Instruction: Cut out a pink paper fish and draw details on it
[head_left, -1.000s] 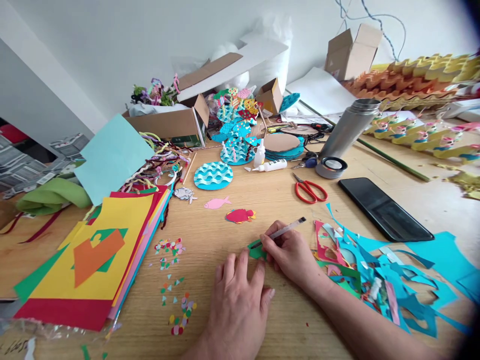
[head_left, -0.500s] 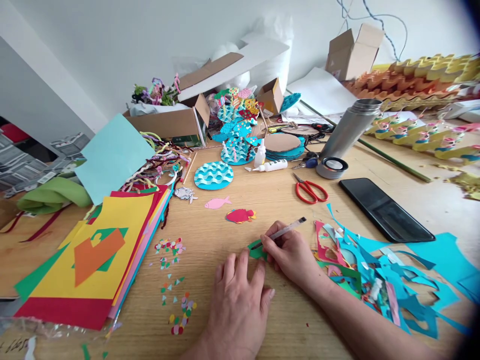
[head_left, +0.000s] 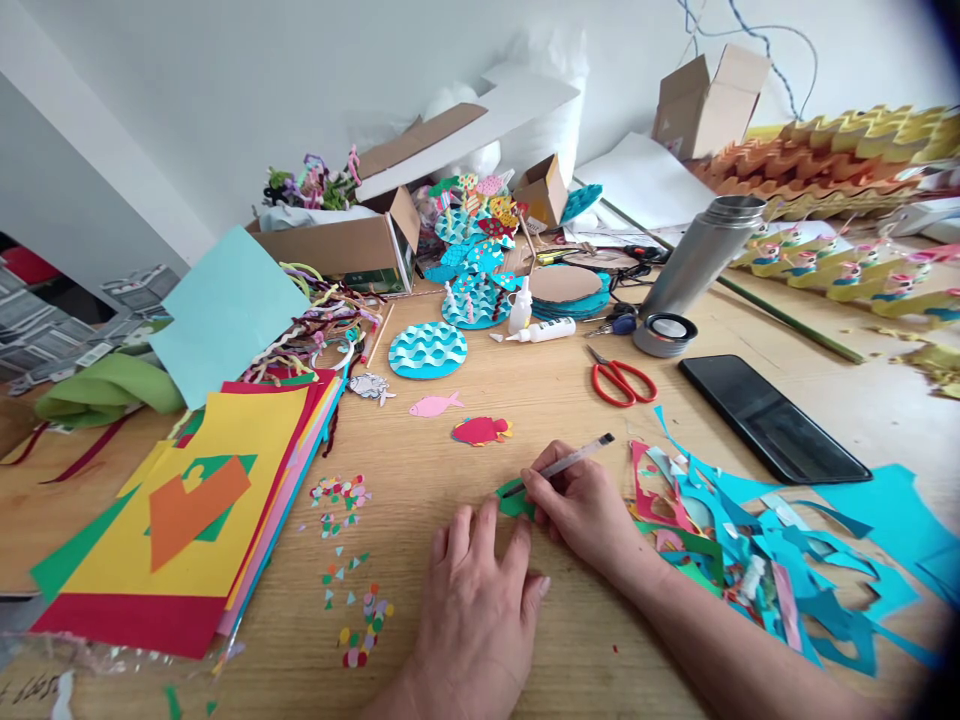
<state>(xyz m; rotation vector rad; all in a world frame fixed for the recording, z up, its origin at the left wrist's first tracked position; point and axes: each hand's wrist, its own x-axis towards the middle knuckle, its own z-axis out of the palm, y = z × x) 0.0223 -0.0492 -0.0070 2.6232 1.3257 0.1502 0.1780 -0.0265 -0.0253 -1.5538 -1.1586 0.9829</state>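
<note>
My right hand (head_left: 581, 505) grips a pen (head_left: 570, 461), its tip down on a small piece of green paper (head_left: 516, 500). Lying flat on the table, my left hand (head_left: 480, 590) has its fingers spread, with fingertips at the green paper's near edge. Both hands partly cover that paper, so its full outline is hidden. Just beyond are a red paper fish (head_left: 481, 431) and a pink paper fish (head_left: 435, 405). A patterned grey-and-white fish (head_left: 370, 387) lies farther left.
Coloured paper sheets (head_left: 180, 530) are stacked at left, beside paper confetti (head_left: 367, 620). Cut scraps (head_left: 780, 550), a phone (head_left: 772, 418) and red-handled scissors (head_left: 621, 380) lie right. Behind stand a steel flask (head_left: 701, 262), glue bottles (head_left: 544, 330) and a wavy blue disc (head_left: 427, 350).
</note>
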